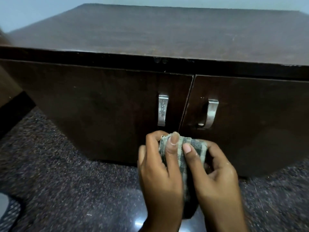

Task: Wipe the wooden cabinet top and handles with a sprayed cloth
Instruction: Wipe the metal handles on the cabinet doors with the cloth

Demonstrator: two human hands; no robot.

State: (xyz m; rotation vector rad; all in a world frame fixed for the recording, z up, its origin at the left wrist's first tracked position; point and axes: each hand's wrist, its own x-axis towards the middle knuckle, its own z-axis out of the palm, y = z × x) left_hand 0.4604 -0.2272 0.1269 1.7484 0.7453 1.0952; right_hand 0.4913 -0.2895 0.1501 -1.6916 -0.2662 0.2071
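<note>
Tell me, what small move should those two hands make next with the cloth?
Probably lift the folded checked cloth to the left metal handle just above it: both the left hand and right hand hold it bunched, touching neither handle.

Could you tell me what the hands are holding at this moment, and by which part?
Both hands, left and right, hold the bunched checked cloth between them, thumbs pressed on its upper folds, fingers wrapped around its sides.

1. Cloth point(180, 151): grey-green checked fabric, bunched into a wad, lower centre of frame, just below the handles.
2. Cabinet top point(167, 32): dark brown wood grain, flat, spanning the upper frame.
3. Handles point(162, 110): two silver metal pulls, upright, mid-frame, flanking the door seam.
</note>
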